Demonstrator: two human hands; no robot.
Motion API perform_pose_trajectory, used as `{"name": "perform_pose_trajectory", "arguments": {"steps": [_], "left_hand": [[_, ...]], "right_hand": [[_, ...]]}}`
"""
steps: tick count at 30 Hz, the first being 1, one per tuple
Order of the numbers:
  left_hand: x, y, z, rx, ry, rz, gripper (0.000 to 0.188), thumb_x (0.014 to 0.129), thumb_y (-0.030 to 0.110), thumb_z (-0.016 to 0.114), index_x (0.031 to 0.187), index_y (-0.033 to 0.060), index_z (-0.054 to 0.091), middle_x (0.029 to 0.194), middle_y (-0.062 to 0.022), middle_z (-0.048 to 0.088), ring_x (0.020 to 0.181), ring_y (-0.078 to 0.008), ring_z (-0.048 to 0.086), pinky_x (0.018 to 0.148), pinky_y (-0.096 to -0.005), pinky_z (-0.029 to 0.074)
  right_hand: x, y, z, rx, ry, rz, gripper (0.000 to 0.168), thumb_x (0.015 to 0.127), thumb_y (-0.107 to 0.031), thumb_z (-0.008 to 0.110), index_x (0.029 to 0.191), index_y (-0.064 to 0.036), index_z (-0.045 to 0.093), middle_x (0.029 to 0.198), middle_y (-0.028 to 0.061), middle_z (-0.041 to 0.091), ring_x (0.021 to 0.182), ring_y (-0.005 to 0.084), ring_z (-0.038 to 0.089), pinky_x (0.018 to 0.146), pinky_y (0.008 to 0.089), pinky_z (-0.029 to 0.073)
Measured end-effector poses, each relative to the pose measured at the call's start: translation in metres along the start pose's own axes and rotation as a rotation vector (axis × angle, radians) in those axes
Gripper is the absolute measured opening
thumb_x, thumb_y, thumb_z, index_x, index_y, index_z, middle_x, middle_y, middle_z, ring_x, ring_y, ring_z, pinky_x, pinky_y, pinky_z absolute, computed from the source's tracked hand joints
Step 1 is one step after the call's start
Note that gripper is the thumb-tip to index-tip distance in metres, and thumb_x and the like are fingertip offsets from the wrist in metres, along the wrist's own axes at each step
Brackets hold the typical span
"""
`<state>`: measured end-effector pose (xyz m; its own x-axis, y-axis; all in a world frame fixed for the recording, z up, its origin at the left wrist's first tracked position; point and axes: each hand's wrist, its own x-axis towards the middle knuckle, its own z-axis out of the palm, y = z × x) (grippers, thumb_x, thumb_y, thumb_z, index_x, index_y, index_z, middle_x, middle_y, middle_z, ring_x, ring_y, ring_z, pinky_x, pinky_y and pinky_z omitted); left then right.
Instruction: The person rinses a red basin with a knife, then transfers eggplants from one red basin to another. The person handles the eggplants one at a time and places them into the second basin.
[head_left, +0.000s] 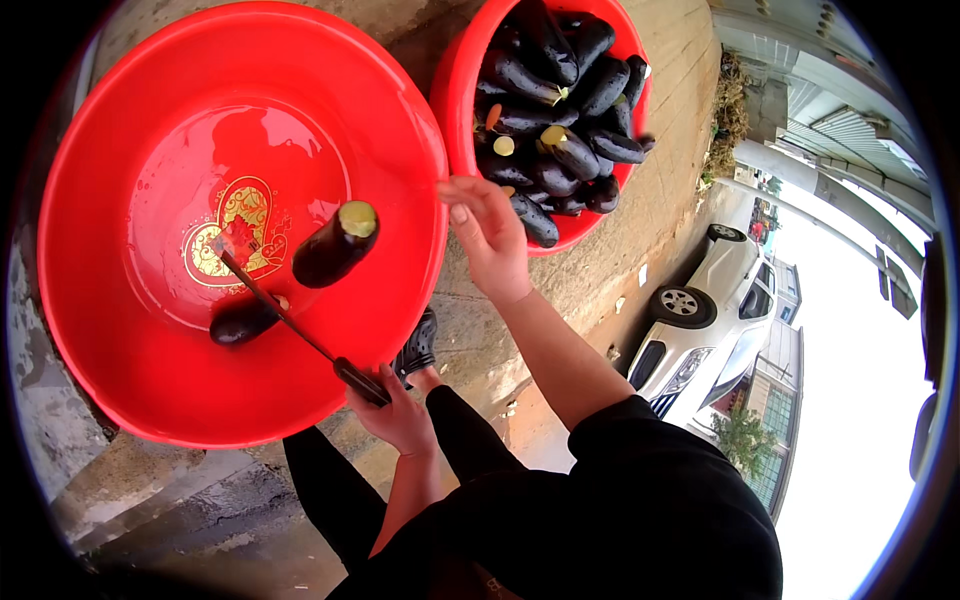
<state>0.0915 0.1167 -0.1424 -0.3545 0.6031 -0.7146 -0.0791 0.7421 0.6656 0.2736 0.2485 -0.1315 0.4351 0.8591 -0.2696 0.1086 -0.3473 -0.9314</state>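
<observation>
My left hand (394, 416) is closed around the dark handle of a kitchen knife (281, 311). Its blade reaches over a wide red plastic basin (97, 247), seen nearly edge-on. Below the blade, an eggplant (238, 322) lies in the basin, partly hidden by it. Closer to the basin's right side is a larger eggplant (330, 251) with a pale cut end facing up; I cannot tell whether it rests on the bottom. My right hand (484, 236) holds nothing, fingers apart and slightly curled, beside or over the basin's right rim; contact is unclear.
A red plastic tub (459, 90) beside the basin is heaped with dark eggplants (600, 86), several showing pale cut ends. A small orange piece (493, 116) lies among them. My black clog (420, 341) is near the basin. A white car (705, 322) stands on the street at right.
</observation>
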Motion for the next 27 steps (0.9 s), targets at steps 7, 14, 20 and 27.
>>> {"name": "perform_pose_trajectory", "arguments": {"steps": [7, 14, 20, 27], "left_hand": [[-0.016, -0.015, -0.005, 0.001, -0.062, 0.032, 0.035, 0.093, 0.01, 0.064, 0.122, -0.0029, 0.049, 0.097, -0.0067, 0.055, 0.087, -0.0151, 0.055, 0.078, -0.0272, 0.046], [-0.026, -0.022, -0.006, -0.006, -0.035, 0.044, 0.031, 0.092, 0.008, 0.063, 0.118, -0.0028, 0.05, 0.093, -0.0053, 0.053, 0.082, -0.0149, 0.053, 0.075, -0.0275, 0.044], [-0.033, -0.027, 0.004, 0.079, -0.135, 0.146, 0.029, 0.096, 0.008, 0.06, 0.121, -0.0018, 0.049, 0.095, -0.0022, 0.054, 0.079, -0.0089, 0.049, 0.067, -0.0239, 0.042], [-0.029, -0.027, -0.004, -0.004, -0.069, 0.082, 0.03, 0.092, 0.007, 0.064, 0.116, -0.0029, 0.05, 0.099, -0.0067, 0.056, 0.087, -0.015, 0.055, 0.078, -0.0286, 0.046]], "right_hand": [[0.1, 0.044, -0.182, -1.425, 0.305, -0.142, 0.073, 0.074, -0.037, 0.079, 0.133, -0.009, 0.046, 0.134, 0.0144, 0.051, 0.127, 0.035, 0.044, 0.111, 0.0474, 0.03], [0.038, -0.02, -0.108, -1.312, 0.27, -0.522, 0.064, 0.072, -0.036, 0.081, 0.12, -0.003, 0.052, 0.108, 0.0121, 0.06, 0.1, 0.0343, 0.054, 0.089, 0.0442, 0.043], [-0.005, -0.025, 0.01, -0.886, -0.312, -0.03, 0.071, 0.076, -0.047, 0.075, 0.12, 0.002, 0.05, 0.102, 0.023, 0.062, 0.097, 0.0409, 0.06, 0.086, 0.046, 0.048], [0.155, 0.012, -0.086, -1.566, 0.103, -0.344, 0.088, 0.072, -0.036, 0.078, 0.146, -0.013, 0.035, 0.149, 0.0157, 0.037, 0.139, 0.0322, 0.033, 0.114, 0.0483, 0.026]]}}
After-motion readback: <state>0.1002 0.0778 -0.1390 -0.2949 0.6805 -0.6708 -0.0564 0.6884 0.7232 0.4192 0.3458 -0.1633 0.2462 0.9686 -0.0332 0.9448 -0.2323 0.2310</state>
